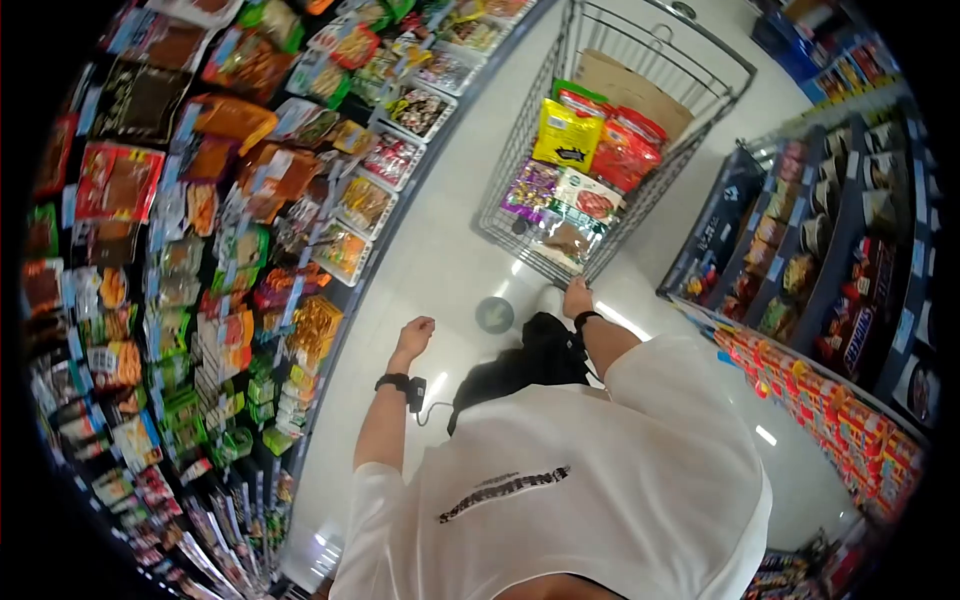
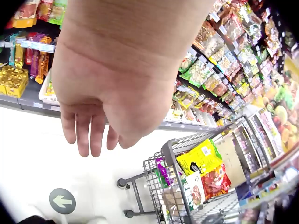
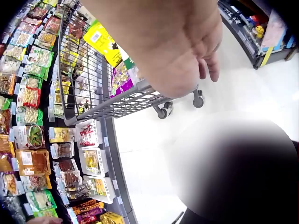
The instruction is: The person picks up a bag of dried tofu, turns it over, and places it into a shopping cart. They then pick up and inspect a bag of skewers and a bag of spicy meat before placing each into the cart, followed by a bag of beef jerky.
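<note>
My right hand (image 1: 577,297) holds the near rim of a wire shopping cart (image 1: 530,262). In the right wrist view, two fingers (image 3: 212,67) hang down beyond the palm, and the grip itself is hidden behind the hand. Inside the cart lie a yellow bag (image 1: 568,134), a red bag (image 1: 628,150), a purple patterned bag (image 1: 530,188) and a white-and-green food pack (image 1: 588,198). Over the aisle floor, apart from the cart, my left hand (image 1: 413,338) hangs with its fingers loosely curled and nothing in them.
Along the left runs a long shelf with bagged snacks (image 1: 120,180) and white bins (image 1: 340,253) at its edge. To the right stands a dark shelf rack (image 1: 720,225) with packaged goods. A round arrow sticker (image 1: 494,315) marks the floor. Brown cardboard (image 1: 600,75) lines the cart's far part.
</note>
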### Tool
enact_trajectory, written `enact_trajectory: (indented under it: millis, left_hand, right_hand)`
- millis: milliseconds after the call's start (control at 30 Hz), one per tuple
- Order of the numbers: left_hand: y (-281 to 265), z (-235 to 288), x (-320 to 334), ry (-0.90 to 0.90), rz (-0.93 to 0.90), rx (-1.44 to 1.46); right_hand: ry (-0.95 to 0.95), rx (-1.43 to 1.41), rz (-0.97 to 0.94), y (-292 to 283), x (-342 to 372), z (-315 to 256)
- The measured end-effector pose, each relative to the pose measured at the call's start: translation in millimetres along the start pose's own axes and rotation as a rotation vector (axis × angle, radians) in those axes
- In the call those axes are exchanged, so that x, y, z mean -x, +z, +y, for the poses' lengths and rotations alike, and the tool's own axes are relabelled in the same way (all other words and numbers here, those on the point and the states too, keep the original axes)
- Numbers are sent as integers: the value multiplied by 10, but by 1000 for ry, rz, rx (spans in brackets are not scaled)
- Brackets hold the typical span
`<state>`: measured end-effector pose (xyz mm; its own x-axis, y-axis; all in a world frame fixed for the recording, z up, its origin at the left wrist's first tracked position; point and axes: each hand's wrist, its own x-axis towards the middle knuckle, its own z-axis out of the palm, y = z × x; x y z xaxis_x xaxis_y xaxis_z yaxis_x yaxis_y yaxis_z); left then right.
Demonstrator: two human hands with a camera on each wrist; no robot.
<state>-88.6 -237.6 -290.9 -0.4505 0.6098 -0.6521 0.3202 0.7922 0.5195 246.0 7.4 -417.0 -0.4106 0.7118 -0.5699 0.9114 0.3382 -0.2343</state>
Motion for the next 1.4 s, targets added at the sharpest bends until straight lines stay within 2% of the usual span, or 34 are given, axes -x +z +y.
enact_trajectory:
  millis: [67, 133, 167, 200, 267, 333, 367, 467, 500, 533, 567, 600, 633, 667, 700, 733, 767, 800, 833, 867, 933, 1033, 1133, 1200, 1333, 1400]
  left_hand:
    - [68, 203, -141, 70, -9, -61]
    - [90, 582, -245, 94, -42, -149]
    - [87, 757, -313, 108, -59, -193]
    - [117, 836, -436, 181, -46, -287]
    - [162, 1037, -693, 342, -18, -472]
    - [175, 1425, -870, 476, 45, -527]
    - [224, 1601, -980, 543, 83, -551]
    - [420, 2044, -1482, 839, 99, -573]
    - [480, 2285, -1609, 671, -86, -686]
    - [742, 2007, -1959, 904, 75, -577]
    - [781, 2163, -2078, 935, -17, -606]
    - [877, 2242, -2202, 1042, 55, -637]
    - [923, 2408, -2258, 953, 12, -757]
    - [857, 2709, -2298, 752, -249, -872]
    - [1012, 2506, -2521, 837, -141, -747]
    - [1034, 2485, -2655, 858, -171, -711]
    - [871, 2776, -2614, 642, -377, -818]
    - [1128, 2382, -2868, 752, -257, -742]
    - [822, 2784, -2816, 863, -520, -814]
    - [775, 2843, -2839, 802, -611, -746]
    - [748, 3014, -2868, 771, -589, -802]
    - [810, 3067, -3117, 833, -653, -831]
    - [869, 3247, -3293, 846, -671, -815]
    - [965, 3418, -3393, 815, -675, -819]
    - [1013, 3806, -3739, 869, -724, -836]
    - [1062, 4008, -3919, 841, -691, -845]
  right_hand:
    - [24, 12, 47, -77, 1, 37]
    - [31, 34, 16, -167, -65, 104]
    - [23, 11, -60, -292, -81, 120]
    - [17, -12, -134, -400, -118, 142]
    - [90, -72, -157, -440, -243, 187]
    - [108, -169, -156, -580, -284, 251]
    - [77, -179, -58, -621, -272, 289]
    - [84, -57, -200, -1109, -330, 272]
    - [11, -3, 50, -962, -358, 291]
    - [-102, 47, 327, -829, -361, 313]
    - [-265, 42, 511, -889, -368, 330]
    - [-304, 0, 515, -942, -426, 332]
    - [-258, -44, 439, -870, -487, 365]
    - [-225, -44, 380, -786, -591, 394]
    - [-181, -9, 255, -701, -701, 425]
    - [-165, 90, 254, -889, -717, 332]
    - [-143, 138, 134, -882, -806, 330]
    - [-95, 145, -126, -935, -896, 327]
    - [-115, 131, -111, -1023, -928, 319]
    - [-128, 136, -34, -1084, -914, 304]
    - [-105, 69, -119, -1157, -1008, 323]
    - [-96, 65, -92, -1255, -1192, 394]
    - [-78, 76, -164, -1519, -1373, 512]
    - [-83, 59, -129, -1695, -1487, 645]
    - [-113, 56, -78, -1998, -1833, 883]
    - [-121, 61, -42, -2129, -2033, 1013]
